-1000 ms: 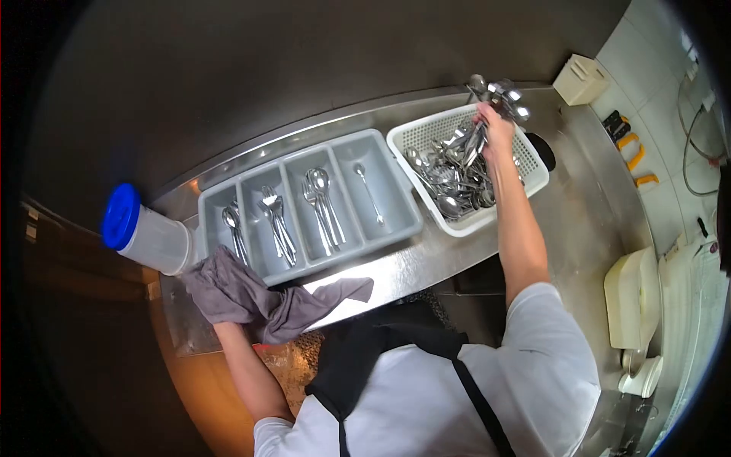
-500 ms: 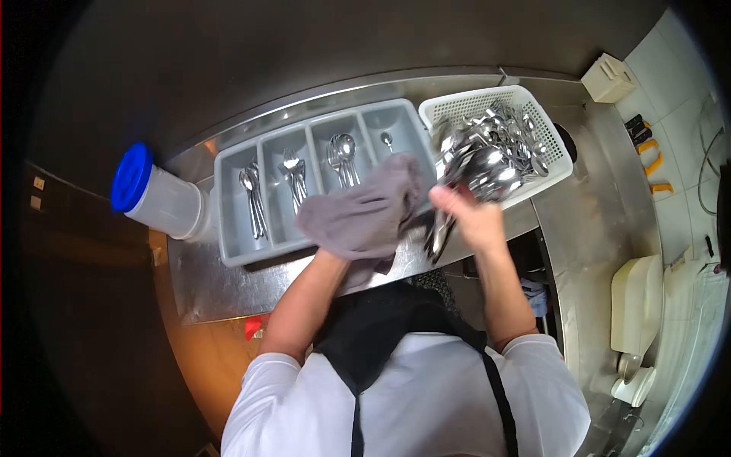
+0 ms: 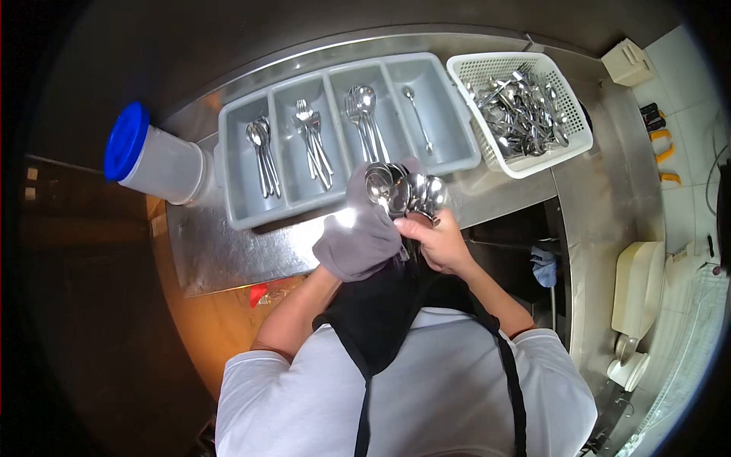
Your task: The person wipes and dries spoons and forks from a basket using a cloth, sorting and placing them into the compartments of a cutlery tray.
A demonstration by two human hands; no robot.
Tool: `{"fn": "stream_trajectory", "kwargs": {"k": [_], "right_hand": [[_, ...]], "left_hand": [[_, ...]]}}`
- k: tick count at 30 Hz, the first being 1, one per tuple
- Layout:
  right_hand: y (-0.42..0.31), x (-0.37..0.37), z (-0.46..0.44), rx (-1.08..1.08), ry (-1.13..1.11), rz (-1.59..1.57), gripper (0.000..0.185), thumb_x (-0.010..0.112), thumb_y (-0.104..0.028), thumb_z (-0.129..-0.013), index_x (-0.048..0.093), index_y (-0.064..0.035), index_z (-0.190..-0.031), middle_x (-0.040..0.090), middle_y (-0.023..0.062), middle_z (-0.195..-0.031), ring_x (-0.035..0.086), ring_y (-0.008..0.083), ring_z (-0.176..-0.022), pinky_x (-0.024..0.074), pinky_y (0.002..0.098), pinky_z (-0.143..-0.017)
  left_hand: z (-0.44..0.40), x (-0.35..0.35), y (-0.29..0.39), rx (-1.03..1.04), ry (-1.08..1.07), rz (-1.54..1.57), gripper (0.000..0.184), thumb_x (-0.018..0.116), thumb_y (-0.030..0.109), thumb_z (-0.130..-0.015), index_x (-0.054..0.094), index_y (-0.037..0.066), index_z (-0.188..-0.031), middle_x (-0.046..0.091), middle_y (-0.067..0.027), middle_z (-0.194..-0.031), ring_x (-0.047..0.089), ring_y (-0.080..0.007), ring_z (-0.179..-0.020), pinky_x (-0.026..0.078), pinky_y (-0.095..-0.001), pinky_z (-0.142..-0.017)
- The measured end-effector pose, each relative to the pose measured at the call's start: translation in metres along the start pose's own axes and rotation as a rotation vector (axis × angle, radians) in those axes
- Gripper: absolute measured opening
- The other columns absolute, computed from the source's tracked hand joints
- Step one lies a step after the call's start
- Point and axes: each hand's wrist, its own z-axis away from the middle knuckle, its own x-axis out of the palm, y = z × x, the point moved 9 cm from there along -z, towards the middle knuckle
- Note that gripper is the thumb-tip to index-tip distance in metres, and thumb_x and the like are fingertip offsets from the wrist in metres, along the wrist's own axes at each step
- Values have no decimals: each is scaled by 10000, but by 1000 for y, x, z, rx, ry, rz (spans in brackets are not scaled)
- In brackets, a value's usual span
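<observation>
Head-worn view, forward and down over counter [image 3: 202,259]

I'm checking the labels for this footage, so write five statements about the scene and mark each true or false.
1. The right hand holds several spoons. True.
2. The grayish cloth lies in the white basket. False: it is draped over the left hand.
3. The basket stands to the right of the gray tray. True.
4. The tray has three compartments. False: it has four.
5. The lid of the plastic container is blue. True.
</observation>
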Motion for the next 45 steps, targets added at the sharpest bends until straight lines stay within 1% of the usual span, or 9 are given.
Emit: {"fn": "stream_trajectory", "kwargs": {"k": [7, 13, 20, 26, 28, 34, 39, 43, 45], "right_hand": [[-32, 29, -10, -249, 200, -16, 250, 552, -164, -957, 526, -42, -1173, 562, 5, -968, 516, 87, -876, 428, 276, -826], [-51, 23, -13, -435, 48, 1136, 620, 716, -475, -802, 540, 3, -1154, 580, 136, -1087, 561, 251, -996, 411, 370, -902], [-7, 22, -16, -298, -33, 88, 980, 736, -448, -788, 170, 28, -1432, 490, 103, -1234, 486, 166, -1120, 396, 322, -973], [-33, 22, -24, -220, -219, -86, 1437, 737, -758, -459, 27, -60, -1495, 273, 188, -1456, 295, 284, -1358, 253, 444, -1106], [-45, 8, -30, -480, -152, 100, 1128, 807, -607, -594, 295, -48, -1429, 380, 194, -1404, 339, 282, -1335, 276, 451, -1093], [-29, 12, -39, -327, -146, 232, 151, 660, -85, -865, 615, -13, -989, 599, 149, -1190, 470, 233, -1239, 329, 384, -1066], [-21, 8, -41, -222, -129, -145, 468, 630, -77, -890, 436, -21, -1313, 536, 115, -1271, 484, 173, -1182, 346, 337, -1037], [-45, 23, -31, -297, -129, 386, 413, 616, -30, -887, 464, 5, -1270, 546, 107, -1244, 528, 135, -1091, 402, 272, -955], [-30, 12, -35, -286, -67, 329, 365, 603, -24, -892, 491, 12, -1238, 555, 105, -1238, 542, 127, -1060, 414, 260, -931]], "left_hand": [[-1, -11, -22, -176, 135, 281, 231, 648, 215, -721, 598, 72, -895, 627, -50, -860, 610, -187, -767, 465, -327, -686], [8, -12, -30, -267, 143, 383, 252, 645, 205, -740, 585, 58, -936, 628, -55, -892, 609, -178, -793, 466, -323, -711], [17, -10, -26, -350, 188, 441, 278, 641, 193, -761, 571, 43, -984, 629, -60, -928, 608, -168, -824, 467, -318, -740], [9, -8, -27, -405, 240, 519, 300, 637, 183, -779, 559, 30, -1026, 629, -65, -960, 608, -160, -851, 467, -314, -765], [9, -8, -24, -416, 252, 515, 308, 636, 180, -786, 554, 26, -1039, 629, -67, -971, 608, -157, -860, 468, -312, -773], [17, -13, -17, -510, 328, 451, 331, 633, 170, -804, 542, 13, -1081, 630, -71, -1002, 607, -148, -887, 468, -308, -798], [24, -7, -23, -622, 389, 591, 350, 630, 161, -819, 532, 2, -1115, 630, -75, -1028, 606, -141, -909, 469, -304, -819], [14, -7, -15, -485, 191, 556, 432, 683, 149, -779, 525, -20, -1145, 630, -108, -1081, 605, -158, -1013, 453, -297, -905], [19, 1, -9, -326, 289, 368, 568, 667, 192, -773, 429, -60, -1223, 630, -146, -1045, 632, -277, -863, 491, -364, -755]]}}
